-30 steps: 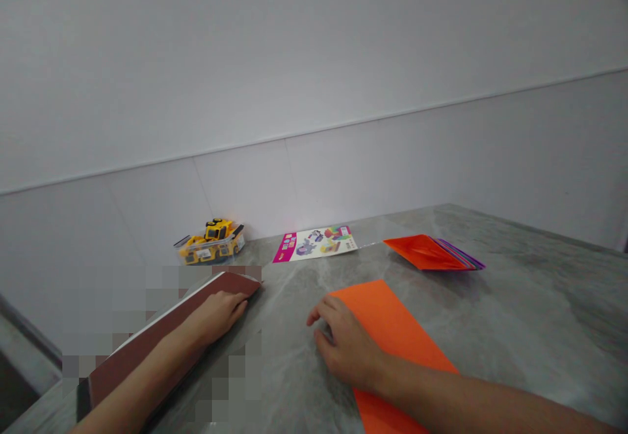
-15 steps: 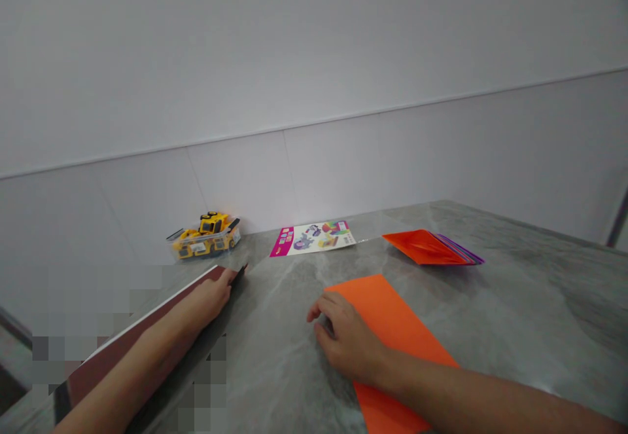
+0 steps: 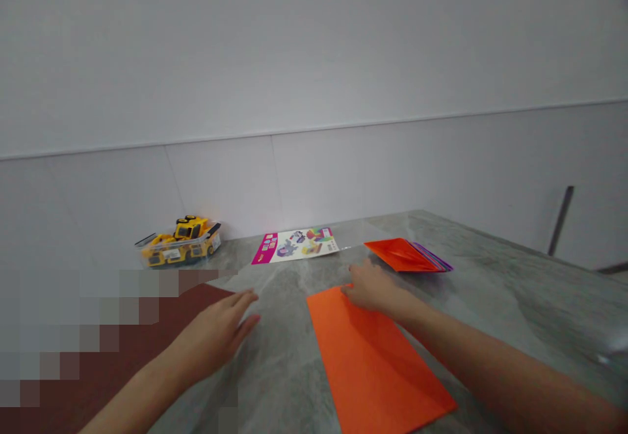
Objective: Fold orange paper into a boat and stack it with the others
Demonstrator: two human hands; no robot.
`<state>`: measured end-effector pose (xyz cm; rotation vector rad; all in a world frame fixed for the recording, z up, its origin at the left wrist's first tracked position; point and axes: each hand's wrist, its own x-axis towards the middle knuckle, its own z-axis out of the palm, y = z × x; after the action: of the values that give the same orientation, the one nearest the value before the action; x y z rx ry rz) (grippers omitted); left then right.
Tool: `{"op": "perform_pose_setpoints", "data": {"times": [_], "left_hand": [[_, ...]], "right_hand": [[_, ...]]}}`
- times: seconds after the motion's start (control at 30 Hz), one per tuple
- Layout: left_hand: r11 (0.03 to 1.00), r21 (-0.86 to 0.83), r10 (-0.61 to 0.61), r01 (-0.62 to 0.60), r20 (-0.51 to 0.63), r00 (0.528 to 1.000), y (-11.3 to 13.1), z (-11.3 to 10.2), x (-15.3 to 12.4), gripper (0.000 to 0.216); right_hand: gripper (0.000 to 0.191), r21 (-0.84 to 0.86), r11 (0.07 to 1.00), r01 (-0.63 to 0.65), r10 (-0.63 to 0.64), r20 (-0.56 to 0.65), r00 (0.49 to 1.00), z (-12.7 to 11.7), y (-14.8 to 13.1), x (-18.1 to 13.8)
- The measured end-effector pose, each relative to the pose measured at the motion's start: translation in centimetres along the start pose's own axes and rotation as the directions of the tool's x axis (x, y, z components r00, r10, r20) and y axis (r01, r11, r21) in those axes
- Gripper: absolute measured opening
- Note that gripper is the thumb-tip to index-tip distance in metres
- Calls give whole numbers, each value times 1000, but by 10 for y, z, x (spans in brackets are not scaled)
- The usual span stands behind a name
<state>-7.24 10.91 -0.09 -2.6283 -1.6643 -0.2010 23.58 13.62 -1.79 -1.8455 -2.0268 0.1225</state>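
Note:
My left hand is open, its fingers stretched and the thumb apart, with nothing in it. It is over the right edge of a dark red-brown flat sheet or board, part of which is blocked out by pixelation. An orange sheet of paper lies on the grey marbled table, long side running toward me. My right hand rests at the far end of this sheet, thumb and fingers apart; its palm is hidden.
Beyond my right hand lies a fanned stack of coloured paper, orange on top. A printed card with a pink band lies near the wall. At the back left stands a clear plastic box holding yellow toy vehicles.
My left hand has let go of the red-brown board's dark edge, and the board shows more of its face. My right hand has moved forward and right, to the orange paper's far end.

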Motion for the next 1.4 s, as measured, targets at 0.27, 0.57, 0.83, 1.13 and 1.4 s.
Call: {"op": "perform_pose_setpoints", "data": {"times": [0.27,0.57,0.83,1.13,1.4], "left_hand": [[818,-438,496,-373,211,842,85,16,-22,61],[829,-434,441,-353,119,889,77,23,-26,53],[835,-480,358,-270,102,928,70,25,-31,40],[162,-978,-264,130,84,961,44,48,-1,34],[-327,-945,-602,-16,195,775,33,50,8,18]], "right_hand": [[28,-42,970,238,-238,-10,971,24,-2,-9],[42,13,917,398,-398,-1,917,27,-21,-24],[23,156,970,189,-177,-85,981,40,-14,-19],[37,648,760,49,121,-215,969,30,-4,-7],[50,965,252,-72,-104,101,989,39,-13,-13]]}}
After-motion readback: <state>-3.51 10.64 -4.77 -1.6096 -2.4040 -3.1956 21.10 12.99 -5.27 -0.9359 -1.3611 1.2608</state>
